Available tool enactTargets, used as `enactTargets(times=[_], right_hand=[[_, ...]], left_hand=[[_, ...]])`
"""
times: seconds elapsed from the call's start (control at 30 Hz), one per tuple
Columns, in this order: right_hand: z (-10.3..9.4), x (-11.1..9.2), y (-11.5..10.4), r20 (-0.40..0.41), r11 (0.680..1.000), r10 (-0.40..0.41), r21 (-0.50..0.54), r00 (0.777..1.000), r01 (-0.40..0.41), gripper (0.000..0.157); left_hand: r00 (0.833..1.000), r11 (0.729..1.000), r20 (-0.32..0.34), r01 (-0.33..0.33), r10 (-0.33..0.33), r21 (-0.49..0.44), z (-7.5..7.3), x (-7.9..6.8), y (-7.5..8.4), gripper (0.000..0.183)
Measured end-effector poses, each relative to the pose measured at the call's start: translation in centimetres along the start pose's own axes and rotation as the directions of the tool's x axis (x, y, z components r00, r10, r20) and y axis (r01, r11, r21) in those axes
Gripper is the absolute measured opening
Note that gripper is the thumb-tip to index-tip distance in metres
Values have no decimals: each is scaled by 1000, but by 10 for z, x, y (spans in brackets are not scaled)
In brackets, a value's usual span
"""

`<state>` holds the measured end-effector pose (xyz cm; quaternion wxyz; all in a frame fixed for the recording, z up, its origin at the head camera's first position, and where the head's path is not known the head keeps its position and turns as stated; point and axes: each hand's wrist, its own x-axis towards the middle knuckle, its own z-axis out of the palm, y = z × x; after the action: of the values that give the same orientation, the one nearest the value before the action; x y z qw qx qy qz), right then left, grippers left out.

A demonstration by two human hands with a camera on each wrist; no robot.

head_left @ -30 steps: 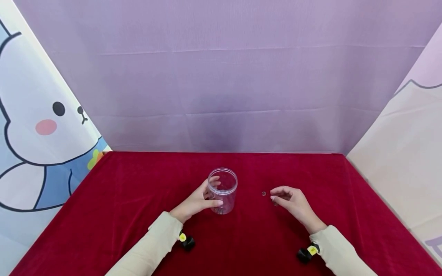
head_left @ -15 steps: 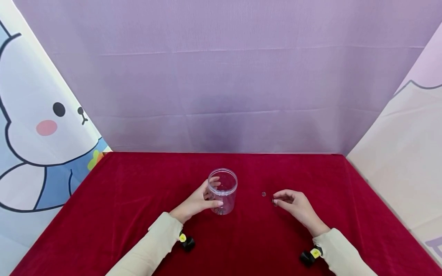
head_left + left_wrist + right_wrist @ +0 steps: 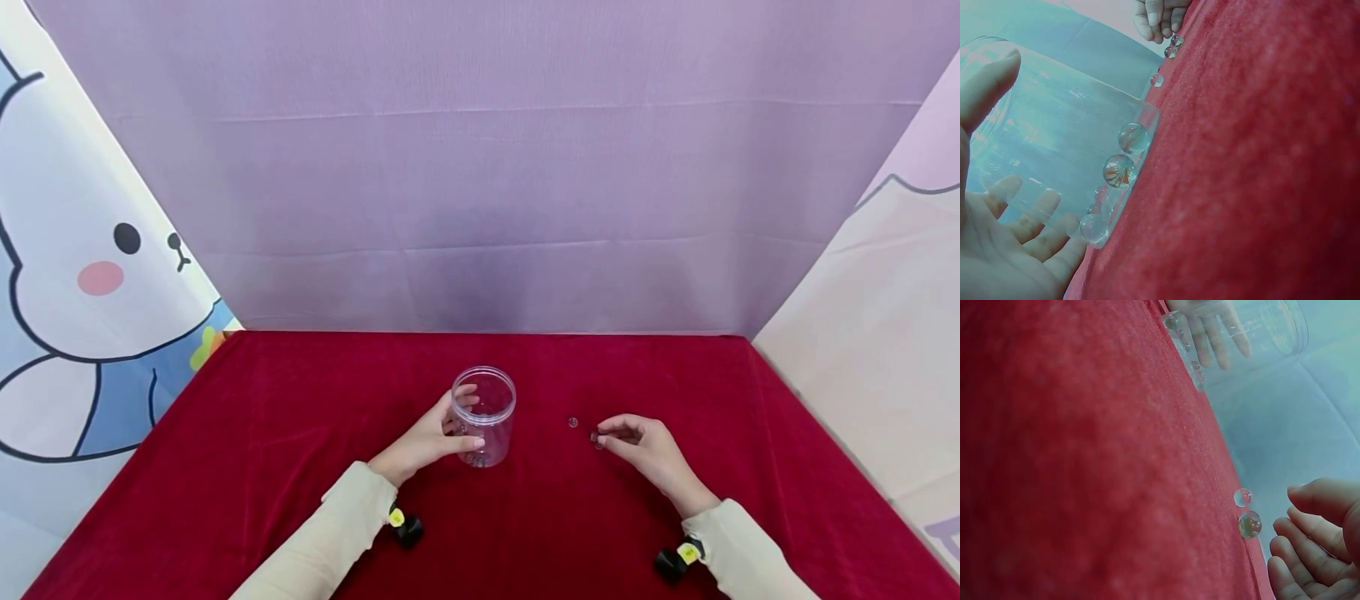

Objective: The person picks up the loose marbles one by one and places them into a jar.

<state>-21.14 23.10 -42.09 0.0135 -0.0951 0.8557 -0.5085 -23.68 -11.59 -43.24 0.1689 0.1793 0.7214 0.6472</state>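
Note:
My left hand (image 3: 423,442) holds a clear plastic jar (image 3: 491,437) round its side, thumb in front and fingers behind. The jar is upright and lidless, and several glass marbles (image 3: 1119,170) lie on its bottom. To its right, my right hand (image 3: 645,446) hovers low over the cloth with loosely bent fingers. Nothing shows between its thumb (image 3: 1325,499) and fingers in the right wrist view. Two marbles sit close together just left of its fingertips, one of them a glass marble (image 3: 594,437). Another clear marble (image 3: 573,422) lies between them and the jar.
Red velvet cloth (image 3: 360,392) covers the table. A plain lilac curtain (image 3: 480,208) hangs along the back edge. Printed fabric panels stand at both sides, the left panel (image 3: 82,275) with a cartoon animal. A small black camera (image 3: 670,564) is strapped to the right wrist.
My right hand has drawn back slightly to the right and toward me, and a marble now shows beside its fingertips. The left hand and jar have stayed in place.

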Motion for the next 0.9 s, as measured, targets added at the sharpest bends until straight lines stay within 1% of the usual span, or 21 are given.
enactTargets(times=[0.13, 0.37, 0.67, 0.9], right_hand=[[0, 1, 4, -7, 1000, 6, -18, 1000, -6, 22], [-2, 3, 9, 0, 998, 50, -47, 999, -50, 23], [0, 2, 8, 10, 992, 99, -73, 995, -98, 24], [2, 1, 2, 18, 990, 84, -113, 996, -81, 24]], left_hand=[[1000, 1000, 1, 0, 0, 0, 0, 0, 0, 75], [1000, 1000, 7, -5, 5, -2, -1, 0, -1, 74], [1000, 1000, 8, -9, 9, 7, -1, -1, -1, 77], [1000, 1000, 15, -21, 21, 13, -2, -1, 0, 82]])
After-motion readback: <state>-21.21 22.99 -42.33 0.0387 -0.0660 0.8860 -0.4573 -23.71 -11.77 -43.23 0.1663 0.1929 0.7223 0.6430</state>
